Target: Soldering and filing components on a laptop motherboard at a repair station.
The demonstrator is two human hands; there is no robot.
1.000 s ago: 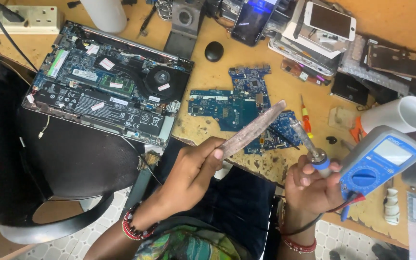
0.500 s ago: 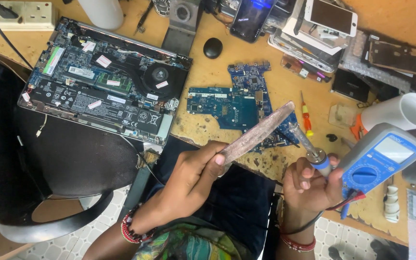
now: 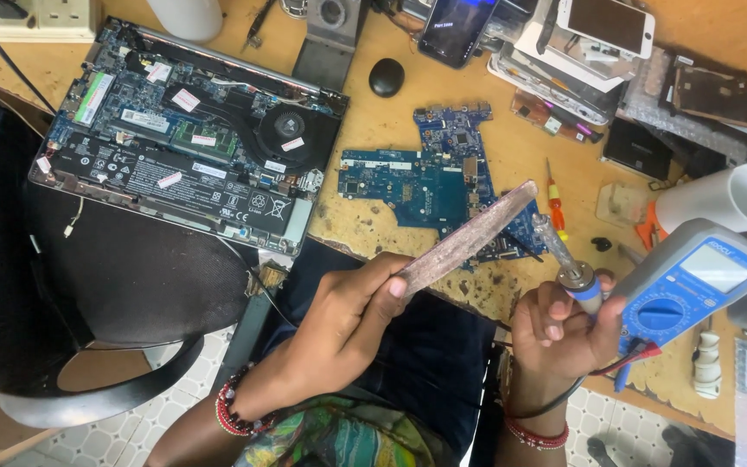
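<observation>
The left hand (image 3: 339,329) is closed around one end of a flat, worn metal file (image 3: 469,238), thumb pressed along it, so the file slants up to the right above the desk edge. The right hand (image 3: 559,333) is closed on the blue-collared grip of a soldering iron (image 3: 564,259), its tip pointing up-left just beside the file's far end. One loose blue circuit board (image 3: 425,182) lies under them. One opened laptop (image 3: 183,147) sits to the left, one blue multimeter (image 3: 693,281) to the right.
</observation>
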